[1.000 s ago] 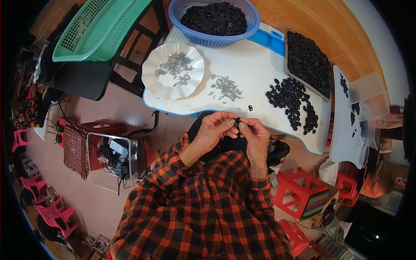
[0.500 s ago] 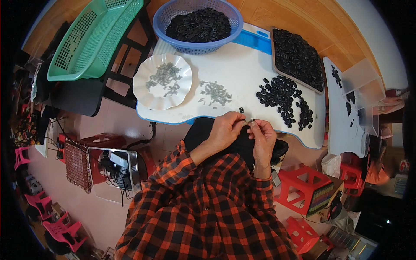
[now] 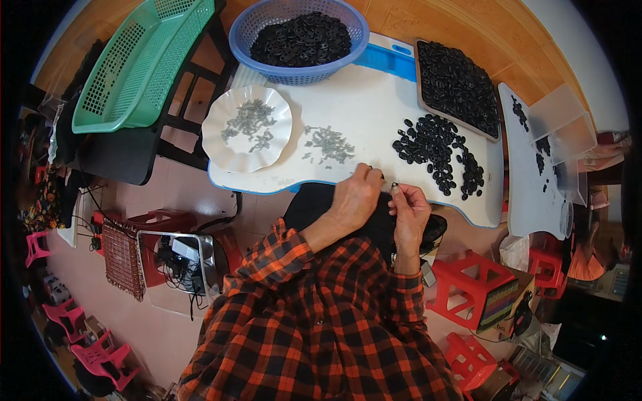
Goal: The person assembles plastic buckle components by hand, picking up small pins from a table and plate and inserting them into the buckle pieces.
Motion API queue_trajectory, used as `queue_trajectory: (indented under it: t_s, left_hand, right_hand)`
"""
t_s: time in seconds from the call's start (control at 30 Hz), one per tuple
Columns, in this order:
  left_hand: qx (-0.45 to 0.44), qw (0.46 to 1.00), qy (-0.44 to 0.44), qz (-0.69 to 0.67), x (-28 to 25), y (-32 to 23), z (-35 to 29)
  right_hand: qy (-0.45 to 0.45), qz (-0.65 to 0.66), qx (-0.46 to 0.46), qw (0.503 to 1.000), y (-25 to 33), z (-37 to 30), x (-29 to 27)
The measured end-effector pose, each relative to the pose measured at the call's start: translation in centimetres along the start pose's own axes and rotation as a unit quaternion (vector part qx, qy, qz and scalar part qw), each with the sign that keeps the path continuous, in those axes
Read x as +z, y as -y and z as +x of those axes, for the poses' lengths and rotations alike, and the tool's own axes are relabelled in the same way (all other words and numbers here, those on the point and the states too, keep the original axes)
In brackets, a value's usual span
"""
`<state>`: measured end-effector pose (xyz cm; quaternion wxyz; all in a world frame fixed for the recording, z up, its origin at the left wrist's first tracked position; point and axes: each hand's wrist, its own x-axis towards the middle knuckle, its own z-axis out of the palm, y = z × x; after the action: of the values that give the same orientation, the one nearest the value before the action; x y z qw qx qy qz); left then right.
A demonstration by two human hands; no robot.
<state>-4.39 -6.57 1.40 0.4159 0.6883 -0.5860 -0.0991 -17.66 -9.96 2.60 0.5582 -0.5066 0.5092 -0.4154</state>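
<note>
My left hand (image 3: pixel 354 199) is at the table's near edge, fingers bent and pressed together, with a bit of a small black piece showing at the fingertips. Just to its right, my right hand (image 3: pixel 410 208) pinches a small black oval piece (image 3: pixel 394 185) between thumb and forefinger. The two hands are slightly apart. Beyond them on the white table (image 3: pixel 267 179) lie a scatter of small clear pieces (image 3: pixel 329 144) and, farther right, a spread of loose black oval pieces (image 3: pixel 428 148).
A white scalloped plate (image 3: pixel 212 148) holds more clear pieces. Behind stand a blue basket (image 3: pixel 301 72) and a tray (image 3: pixel 457 123), both full of black pieces. A green basket (image 3: pixel 127 107) is at far left. Red stools (image 3: pixel 461 287) stand right. A side table (image 3: pixel 525 207) carries clear boxes.
My left hand has moved slightly up and away from my right, its fingers now over the spot where a lone black piece lay. My right hand still pinches its piece.
</note>
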Motion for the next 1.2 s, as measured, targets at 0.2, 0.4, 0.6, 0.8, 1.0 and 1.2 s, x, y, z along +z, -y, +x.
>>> queue_trajectory:
  t_s: [0.2,0.4,0.6,0.8,1.0,1.2]
  left_hand:
    - [0.035,0.996,-0.040,0.073,-4.5,2.6,-1.2]
    - [0.061,0.995,-0.012,0.081,-4.6,3.1,-0.9]
    - [0.089,0.988,0.032,0.124,-4.6,2.7,-0.6]
    - [0.122,0.975,0.055,0.180,-4.6,2.0,-0.2]
    - [0.081,0.995,0.023,0.054,-4.3,2.3,-1.1]
    - [-0.144,0.919,0.134,-0.341,-5.0,0.0,-2.1]
  right_hand:
    - [0.004,0.018,0.016,1.000,0.4,-0.2,0.4]
    - [0.030,0.033,0.013,0.999,0.6,-0.7,1.3]
    - [0.040,0.050,0.047,0.997,1.4,-1.3,2.1]
    - [0.074,0.103,0.080,0.989,1.3,-1.1,2.0]
    - [0.080,0.170,0.074,0.979,1.2,-1.1,2.0]
    - [0.036,0.139,-0.029,0.989,0.9,-1.6,3.4]
